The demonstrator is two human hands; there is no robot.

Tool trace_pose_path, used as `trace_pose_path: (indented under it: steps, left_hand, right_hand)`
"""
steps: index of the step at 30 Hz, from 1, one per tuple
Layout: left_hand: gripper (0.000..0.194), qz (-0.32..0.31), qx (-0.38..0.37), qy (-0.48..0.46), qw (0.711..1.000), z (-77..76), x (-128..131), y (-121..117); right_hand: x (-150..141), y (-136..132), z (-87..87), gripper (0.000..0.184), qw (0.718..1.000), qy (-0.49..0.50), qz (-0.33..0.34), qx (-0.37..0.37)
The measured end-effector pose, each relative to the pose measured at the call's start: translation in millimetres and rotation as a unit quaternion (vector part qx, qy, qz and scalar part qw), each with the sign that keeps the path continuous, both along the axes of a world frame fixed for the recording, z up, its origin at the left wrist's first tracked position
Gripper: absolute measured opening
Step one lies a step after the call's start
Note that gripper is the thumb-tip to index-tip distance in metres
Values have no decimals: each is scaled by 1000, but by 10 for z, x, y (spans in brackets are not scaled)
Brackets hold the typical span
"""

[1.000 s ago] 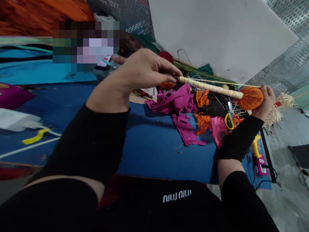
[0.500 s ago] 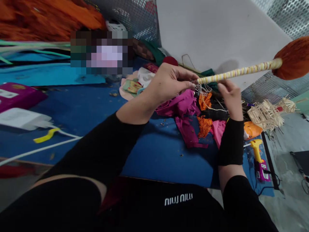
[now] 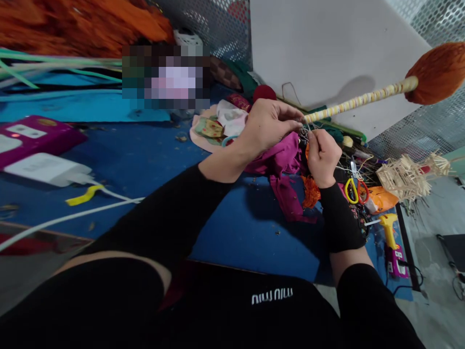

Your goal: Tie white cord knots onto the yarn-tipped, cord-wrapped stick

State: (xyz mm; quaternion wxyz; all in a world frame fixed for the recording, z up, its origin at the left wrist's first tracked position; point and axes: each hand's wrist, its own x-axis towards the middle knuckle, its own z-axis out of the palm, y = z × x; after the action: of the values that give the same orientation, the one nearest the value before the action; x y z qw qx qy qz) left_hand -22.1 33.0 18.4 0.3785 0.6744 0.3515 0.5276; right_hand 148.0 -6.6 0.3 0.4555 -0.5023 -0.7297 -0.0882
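My left hand [image 3: 268,123] pinches the near end of a long stick [image 3: 358,102] wrapped in a yellow, white and brown striped band. The stick points up to the right, and a rust-orange fibrous tuft [image 3: 438,72] tops its far end. Thin pale thread [image 3: 305,130] hangs in a loose tangle at the held end. Just below the stick, my right hand [image 3: 323,154] is closed, its thumb and forefinger pinched at the thread. Under both hands lies crumpled magenta cloth [image 3: 281,157], with a scrap of orange crepe [image 3: 311,191] beside it.
Yellow-and-red-handled scissors [image 3: 351,190] lie right of my right hand. Beyond are a yellow glue gun [image 3: 389,230] and a small structure of pale sticks [image 3: 403,177]. A white charger [image 3: 51,168] and purple power strip [image 3: 39,138] occupy the left of the blue table [image 3: 232,237].
My right hand has moved left and down from beneath the stick to the thread by my left hand. The scissors have come into sight. My left hand keeps its grip.
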Motion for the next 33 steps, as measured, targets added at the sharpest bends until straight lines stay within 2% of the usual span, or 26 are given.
trace_pose_path:
  steps: [5,10,13,19,24,33]
  left_hand:
    - [21,14,17,41,999,-53,17,23]
    - [23,65,79,119,988,-63,19,37]
    - [23,97,105,178,974,-102,42,37]
    - [23,132,142,263,945,-115,124,-101]
    - [30,106,160,332,924,-39,139,-223]
    - [29,70,227,295,925,-120,137,-220]
  right_hand:
    - [3,-41,37,41,998,-61,-1,-2]
    - [73,-144,275,31,987,-144,-26,-70]
    - [157,-182,395,28,981,-178,-18,-75]
    - [290,-104,410,31,985,-160,-24,-67]
    - [314,-6,372,29,985,-139,-45,-94]
    - [419,12,430,23,976,-135,-46,-165]
